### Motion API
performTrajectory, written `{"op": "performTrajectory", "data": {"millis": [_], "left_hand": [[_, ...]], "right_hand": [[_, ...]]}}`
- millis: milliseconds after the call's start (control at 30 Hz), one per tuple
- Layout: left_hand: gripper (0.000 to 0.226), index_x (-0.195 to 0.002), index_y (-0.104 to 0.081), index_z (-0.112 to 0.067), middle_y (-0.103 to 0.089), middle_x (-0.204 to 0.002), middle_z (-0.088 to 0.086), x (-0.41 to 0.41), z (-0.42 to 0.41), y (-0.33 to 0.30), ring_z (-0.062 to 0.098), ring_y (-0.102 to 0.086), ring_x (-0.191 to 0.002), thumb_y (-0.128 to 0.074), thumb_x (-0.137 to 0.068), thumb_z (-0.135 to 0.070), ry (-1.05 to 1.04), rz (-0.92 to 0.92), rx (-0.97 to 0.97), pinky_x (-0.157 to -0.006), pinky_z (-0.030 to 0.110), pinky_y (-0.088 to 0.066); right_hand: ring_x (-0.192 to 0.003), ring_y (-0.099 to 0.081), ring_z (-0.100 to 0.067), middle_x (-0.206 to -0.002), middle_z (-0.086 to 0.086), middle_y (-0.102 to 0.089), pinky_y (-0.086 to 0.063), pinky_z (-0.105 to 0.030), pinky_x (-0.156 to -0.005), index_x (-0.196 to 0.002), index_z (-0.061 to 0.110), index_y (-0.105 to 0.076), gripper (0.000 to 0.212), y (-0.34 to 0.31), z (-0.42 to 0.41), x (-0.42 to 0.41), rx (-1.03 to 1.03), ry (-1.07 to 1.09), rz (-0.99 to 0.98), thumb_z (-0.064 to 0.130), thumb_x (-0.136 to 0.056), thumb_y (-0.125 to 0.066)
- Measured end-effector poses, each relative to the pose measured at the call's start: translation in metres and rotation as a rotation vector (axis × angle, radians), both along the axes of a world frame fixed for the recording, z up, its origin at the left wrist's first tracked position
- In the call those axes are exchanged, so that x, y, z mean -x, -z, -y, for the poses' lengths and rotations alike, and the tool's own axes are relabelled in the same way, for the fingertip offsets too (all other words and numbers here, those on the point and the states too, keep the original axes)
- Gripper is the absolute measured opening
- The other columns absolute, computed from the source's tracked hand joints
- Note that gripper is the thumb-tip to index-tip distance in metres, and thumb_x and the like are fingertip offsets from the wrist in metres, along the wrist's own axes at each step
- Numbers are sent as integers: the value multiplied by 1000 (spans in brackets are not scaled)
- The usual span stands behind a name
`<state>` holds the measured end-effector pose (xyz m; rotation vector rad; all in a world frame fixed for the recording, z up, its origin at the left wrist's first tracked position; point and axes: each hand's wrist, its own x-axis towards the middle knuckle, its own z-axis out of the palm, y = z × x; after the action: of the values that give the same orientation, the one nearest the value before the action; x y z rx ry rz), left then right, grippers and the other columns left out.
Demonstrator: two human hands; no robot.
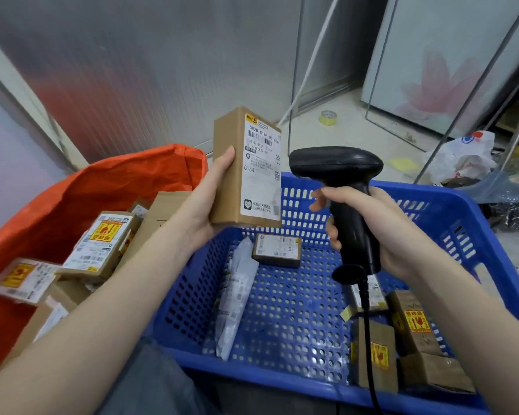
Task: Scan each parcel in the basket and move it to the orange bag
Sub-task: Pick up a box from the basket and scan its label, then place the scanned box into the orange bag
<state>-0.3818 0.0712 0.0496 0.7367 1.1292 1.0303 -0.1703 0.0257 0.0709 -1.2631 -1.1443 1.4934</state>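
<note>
My left hand (210,199) grips a tall brown cardboard parcel (243,166) upright above the blue basket's far left corner, its white shipping label turned toward me. My right hand (369,232) grips the handle of a black barcode scanner (342,190), whose head points left at the parcel's label from a short gap away. Below lies the blue perforated basket (297,319) with a small brown box (277,250), a grey plastic mailer (237,295) and several brown boxes (414,324) at its right. To the left, the orange bag (72,199) holds several labelled boxes (102,244).
The scanner's black cable (370,339) hangs down across the basket's right side. On the floor beyond lie a roll of yellow tape (328,117), a white plastic bag (465,157) and metal frame legs (474,94). A corrugated wall stands behind the orange bag.
</note>
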Motion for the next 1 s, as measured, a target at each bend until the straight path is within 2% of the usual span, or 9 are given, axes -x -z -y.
{"op": "performTrajectory", "data": {"millis": [67, 233, 333, 433, 600, 700, 833, 933, 1000], "left_hand": [[48, -119, -64, -27, -73, -110, 2, 29, 2, -8, 22, -70, -100, -56, -84, -58, -31, -31, -17, -79, 37, -55], [42, -112, -66, -27, -76, -95, -4, 114, 20, -19, 11, -72, -77, -56, -84, -57, -168, -175, -21, -69, 27, -57], [46, -114, -64, -27, -75, -103, -1, 168, 34, -16, 12, -73, -82, -58, -80, -58, -240, -211, -27, -73, 31, -54], [45, -113, -63, -26, -76, -96, -2, 215, 48, -9, 12, -73, -78, -58, -81, -56, -320, -203, -6, -63, 27, -56], [47, -107, -64, -21, -75, -92, -1, 281, 65, 15, 7, -71, -70, -67, -75, -56, -407, -357, -6, -58, 20, -54], [68, -116, -61, -25, -73, -99, -5, 312, 72, 37, 5, -70, -77, -75, -62, -65, -432, -532, 23, -65, 21, -52], [54, -127, -57, -31, -66, -115, -8, 331, 67, 57, -1, -63, -91, -72, -78, -49, -444, -534, -10, -67, 13, -46], [63, -124, -57, -41, -63, -117, -17, 332, 61, 60, 3, -58, -110, -71, -66, -62, -403, -530, -31, -84, 20, -43], [67, -119, -58, -46, -62, -123, -14, 329, 59, 57, 7, -56, -116, -69, -57, -69, -393, -527, -47, -95, 27, -42]], "right_hand": [[-52, -50, -16, -86, -8, -63, -43, -30, -47, -103, -1, -59, 28, -5, -3, 23, -1, -12, -9, 23, -88, -62], [-47, -51, -15, -64, 1, -63, -43, -27, -44, -95, 2, -59, 22, -12, -9, 88, 10, -95, 2, 22, -89, -62], [-51, -53, -16, -77, -6, -64, -44, -30, -47, -93, 3, -62, 20, -10, -11, 129, -3, -158, 12, 23, -88, -64], [-48, -54, -15, -64, -3, -62, -45, -26, -46, -90, 2, -62, 21, -3, -13, 169, 15, -220, 53, 24, -89, -63], [-52, -54, -18, -76, -9, -63, -45, -27, -48, -90, 4, -63, 18, 14, -17, 234, 29, -321, 83, 22, -89, -63], [-52, -54, -17, -80, -10, -64, -46, -30, -49, -93, 3, -62, 20, 25, -19, 261, 66, -358, 79, 22, -88, -64], [-54, -56, -16, -89, -10, -66, -48, -30, -48, -108, 1, -60, 30, 39, -23, 281, 91, -383, 100, 22, -88, -65], [-55, -57, -15, -90, -10, -67, -49, -30, -50, -107, 2, -61, 29, 45, -25, 283, 104, -372, 124, 23, -87, -65], [-55, -56, -16, -88, -9, -66, -48, -30, -50, -104, 2, -62, 27, 45, -25, 279, 110, -358, 133, 23, -88, -65]]}}
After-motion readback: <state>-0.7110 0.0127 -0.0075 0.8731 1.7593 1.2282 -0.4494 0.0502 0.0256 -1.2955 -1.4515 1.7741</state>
